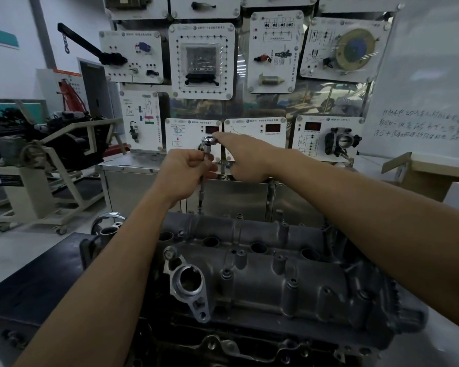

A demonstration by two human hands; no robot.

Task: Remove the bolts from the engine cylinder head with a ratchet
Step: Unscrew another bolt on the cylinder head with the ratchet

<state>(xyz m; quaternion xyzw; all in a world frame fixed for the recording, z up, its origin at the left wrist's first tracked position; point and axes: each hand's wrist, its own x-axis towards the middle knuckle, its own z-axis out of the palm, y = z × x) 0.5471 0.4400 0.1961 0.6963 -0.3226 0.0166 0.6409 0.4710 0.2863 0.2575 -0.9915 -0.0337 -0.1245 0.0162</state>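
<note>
Two hands are raised over the far edge of the grey cylinder head [263, 260], which lies beside a dark bench [37, 287] just under the arms. The left hand [183, 173] curls fingers and thumb around the upright extension bar [202, 186], whose lower end meets the head's far rim. The right hand [249, 157] grips the ratchet [208, 140] handle at the top, index finger stretched along it, while several bolts [226, 274] stand in the near side and white training panels [201, 62] rise behind.
</note>
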